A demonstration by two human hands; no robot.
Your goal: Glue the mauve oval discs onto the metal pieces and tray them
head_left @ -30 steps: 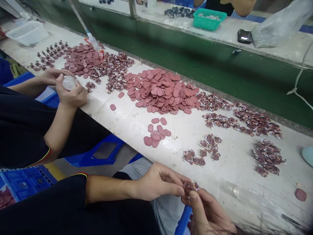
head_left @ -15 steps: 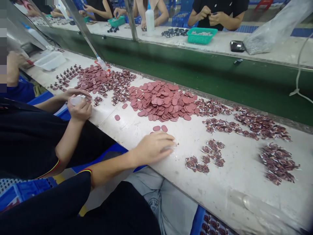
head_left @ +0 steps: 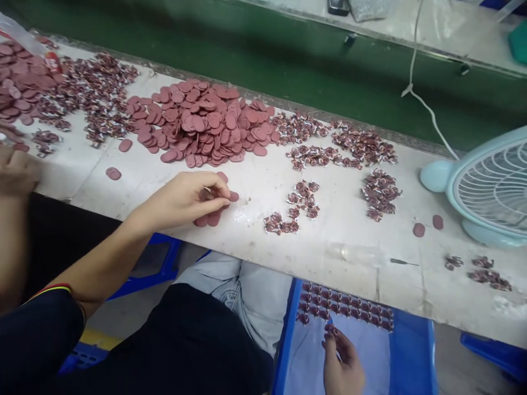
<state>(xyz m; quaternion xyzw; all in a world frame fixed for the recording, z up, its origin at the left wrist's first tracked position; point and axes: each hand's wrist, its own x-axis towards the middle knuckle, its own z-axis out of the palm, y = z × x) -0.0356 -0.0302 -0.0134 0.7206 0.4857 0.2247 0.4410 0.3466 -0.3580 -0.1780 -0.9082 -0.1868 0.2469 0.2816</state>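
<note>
My left hand (head_left: 187,200) is over the white table, thumb and fingers closed in a pinch. A reddish-brown oval disc (head_left: 234,196) sticks out at the fingertips. More such discs (head_left: 213,219) lie partly hidden under this hand. Low at the right, my right hand (head_left: 343,365) pinches a small dark brown figure (head_left: 331,329) above a blue tray (head_left: 411,351). Rows of similar brown pieces (head_left: 346,304) fill the tray's far part, on a pale sheet (head_left: 341,378). The figure's details are too small to make out.
A large heap of oval discs (head_left: 206,123) lies behind my left hand. Clusters of small brown parts (head_left: 302,200) spread to its right. A clear bottle (head_left: 362,254) lies near the table edge. A pale blue fan (head_left: 489,189) stands at right. Another person's hand (head_left: 18,170) is at left.
The view has swung right and down, bringing the fan, tray and my right hand into sight. My left hand has gone from stretched, blurred fingers to a pinch.
</note>
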